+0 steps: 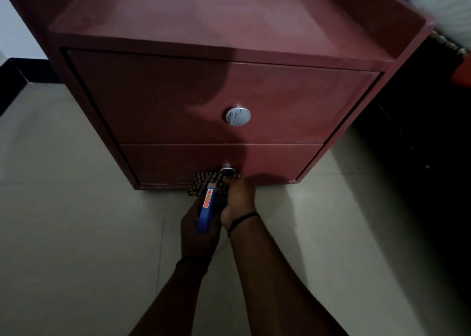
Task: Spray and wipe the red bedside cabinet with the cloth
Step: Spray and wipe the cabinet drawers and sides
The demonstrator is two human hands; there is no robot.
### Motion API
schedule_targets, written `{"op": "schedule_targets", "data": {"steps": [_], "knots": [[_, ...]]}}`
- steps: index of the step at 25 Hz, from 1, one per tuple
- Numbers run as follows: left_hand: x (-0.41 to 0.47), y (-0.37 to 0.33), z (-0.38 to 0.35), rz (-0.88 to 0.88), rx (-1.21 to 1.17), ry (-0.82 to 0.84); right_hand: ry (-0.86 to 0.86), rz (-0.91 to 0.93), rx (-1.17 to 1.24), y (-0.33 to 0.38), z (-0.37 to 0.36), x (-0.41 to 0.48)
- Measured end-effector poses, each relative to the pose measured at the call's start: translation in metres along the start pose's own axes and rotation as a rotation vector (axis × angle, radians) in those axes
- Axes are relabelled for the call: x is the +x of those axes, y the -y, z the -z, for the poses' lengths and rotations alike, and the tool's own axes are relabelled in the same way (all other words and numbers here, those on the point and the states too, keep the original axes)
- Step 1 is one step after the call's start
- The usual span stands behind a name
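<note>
Item 1 – pale tiled floor (63,208), taking up the left side of my view, with a black skirting strip at far left.

Item 2 – left hand (197,233), low centre, fingers (195,208) wrapped round a blue spray bottle (206,209). The bottle has an orange label, and its top end points toward the cabinet front.

Item 3 – checked cloth (200,180), bunched against the bottom edge of the lower drawer (173,162), just past the bottle's tip and touching the floor line.

Item 4 – right hand (238,198), just beside the left, with a dark band at the wrist. Its fingers are curled and pinch the cloth's right part directly under the lower knob (227,170). I cannot tell whether they touch the knob.

Item 5 – red bedside cabinet (229,30), filling the upper frame, both drawers shut. A round metal upper knob (238,116) sits above the lower one.

Item 6 – dark furniture at right, with something white and blurred at the top corner.
</note>
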State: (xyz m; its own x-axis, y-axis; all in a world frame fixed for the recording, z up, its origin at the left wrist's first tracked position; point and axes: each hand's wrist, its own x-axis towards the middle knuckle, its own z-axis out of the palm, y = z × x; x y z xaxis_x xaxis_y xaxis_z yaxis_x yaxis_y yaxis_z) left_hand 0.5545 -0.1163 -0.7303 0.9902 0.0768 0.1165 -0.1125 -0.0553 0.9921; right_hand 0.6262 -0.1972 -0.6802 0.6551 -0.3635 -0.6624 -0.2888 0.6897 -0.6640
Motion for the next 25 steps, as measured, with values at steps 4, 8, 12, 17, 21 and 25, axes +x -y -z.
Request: {"op": "schedule_targets", "data": {"steps": [4,8,12,17,21,25], "knots": [[-0.005,-0.001,-0.003,-0.023,0.017,-0.017,0.032,-0.121,-0.011,0.009,-0.002,-0.004],[-0.005,-0.004,-0.006,-0.108,0.142,-0.051,0.052,-0.163,0.082,0.021,-0.005,-0.014],[-0.006,-0.013,-0.009,-0.172,0.191,-0.007,-0.011,-0.086,0.193,0.035,-0.007,-0.030],[-0.007,-0.021,-0.006,-0.084,0.073,-0.156,-0.082,0.582,-0.476,0.015,0.001,-0.027],[-0.007,-0.012,-0.003,-0.114,0.155,-0.168,-0.040,0.841,-0.813,0.000,0.016,-0.023],[-0.005,-0.007,0.000,-0.025,0.148,-0.254,-0.029,0.992,-1.137,0.012,0.013,-0.021]]}}
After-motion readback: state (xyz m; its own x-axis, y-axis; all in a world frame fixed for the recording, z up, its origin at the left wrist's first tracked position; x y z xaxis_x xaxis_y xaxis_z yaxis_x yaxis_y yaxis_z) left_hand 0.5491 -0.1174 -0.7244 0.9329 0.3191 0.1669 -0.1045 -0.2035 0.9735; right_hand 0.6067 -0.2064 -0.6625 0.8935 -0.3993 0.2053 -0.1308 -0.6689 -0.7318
